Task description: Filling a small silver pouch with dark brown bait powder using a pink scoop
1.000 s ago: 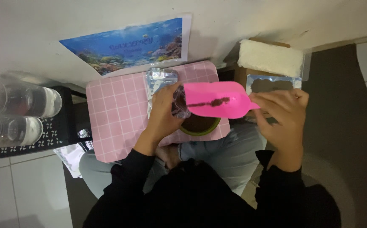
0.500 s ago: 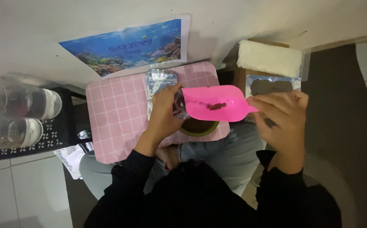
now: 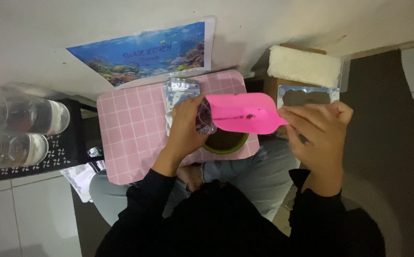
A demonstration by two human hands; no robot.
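Right hand (image 3: 314,131) has its grip clamped on the handle end of a pink scoop (image 3: 245,113), held level over a green bowl (image 3: 226,143) of dark stuff, a few dark crumbs left in the scoop. Left hand (image 3: 185,126) pinches a small clear bag (image 3: 205,119) right at the scoop's wide end. The bowl sits on a pink checked board (image 3: 131,128) across the lap, with a silver pouch (image 3: 181,90) just behind the left hand.

A pink checked board (image 3: 131,128) carries a silver pouch (image 3: 181,88) and, nearer the person, a green bowl (image 3: 226,143)
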